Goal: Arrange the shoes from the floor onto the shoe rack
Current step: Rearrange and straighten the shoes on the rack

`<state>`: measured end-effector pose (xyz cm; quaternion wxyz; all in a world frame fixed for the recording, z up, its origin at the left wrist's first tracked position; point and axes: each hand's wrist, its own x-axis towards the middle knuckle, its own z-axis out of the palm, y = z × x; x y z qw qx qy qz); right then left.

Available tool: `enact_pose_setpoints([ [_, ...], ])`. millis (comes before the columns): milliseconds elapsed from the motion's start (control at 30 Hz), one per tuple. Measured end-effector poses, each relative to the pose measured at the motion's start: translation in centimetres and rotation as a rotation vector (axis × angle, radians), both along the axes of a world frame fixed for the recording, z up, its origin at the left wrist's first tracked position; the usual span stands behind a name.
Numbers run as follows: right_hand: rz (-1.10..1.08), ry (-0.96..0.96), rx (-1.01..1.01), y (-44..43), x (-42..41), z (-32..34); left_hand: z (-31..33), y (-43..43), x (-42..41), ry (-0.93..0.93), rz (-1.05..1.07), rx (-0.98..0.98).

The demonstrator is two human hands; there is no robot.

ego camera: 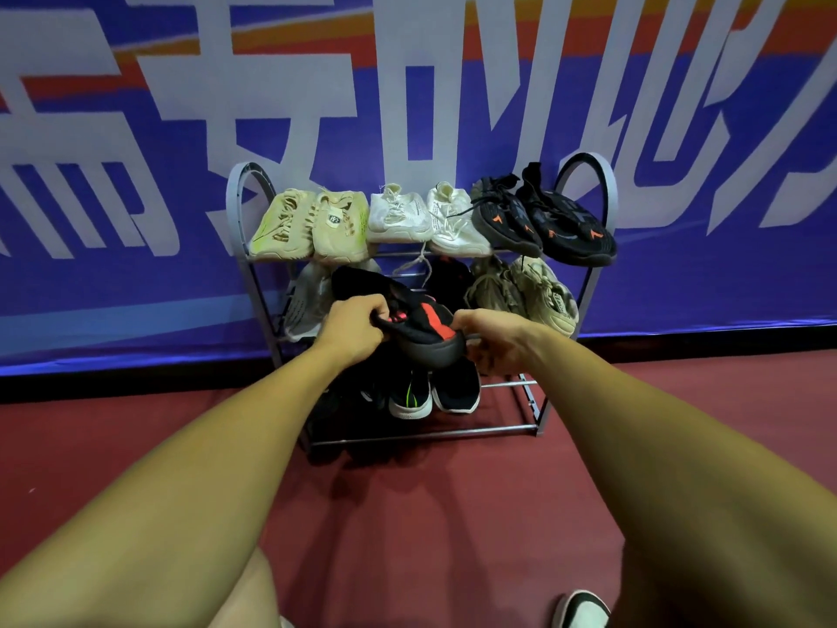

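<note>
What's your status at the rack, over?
Both gripping: left hand and right hand on black-and-red shoe. Shoe held at middle shelf of rack. Tight spot: grey shoe left, beige pair right.

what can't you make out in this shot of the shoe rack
Head view:
Dark shoes on the bottom shelf: lost in shadow behind the left forearm.
Dark shoe on the middle shelf: mostly behind the held black and red shoe.
Black and white shoe: cut by the bottom edge.
</note>
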<state>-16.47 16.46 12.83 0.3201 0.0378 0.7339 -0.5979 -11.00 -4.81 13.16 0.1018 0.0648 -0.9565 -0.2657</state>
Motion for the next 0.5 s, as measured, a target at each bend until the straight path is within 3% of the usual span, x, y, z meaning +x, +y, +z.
enact_pose_setpoints([
  [167, -0.123, -0.029, -0.092, -0.4, -0.5, 0.4, 0.3, 0.8, -0.3, 0.060, 0.091, -0.005],
  [300, 0.012, -0.106, -0.080, -1.2, 0.3, 1.0, 0.2, 1.5, -0.4, 0.061, 0.122, -0.060],
  [500, -0.108, -0.062, -0.107, -1.6, 0.2, 0.9, 0.3, 1.9, -0.5, 0.031, 0.103, -0.010],
])
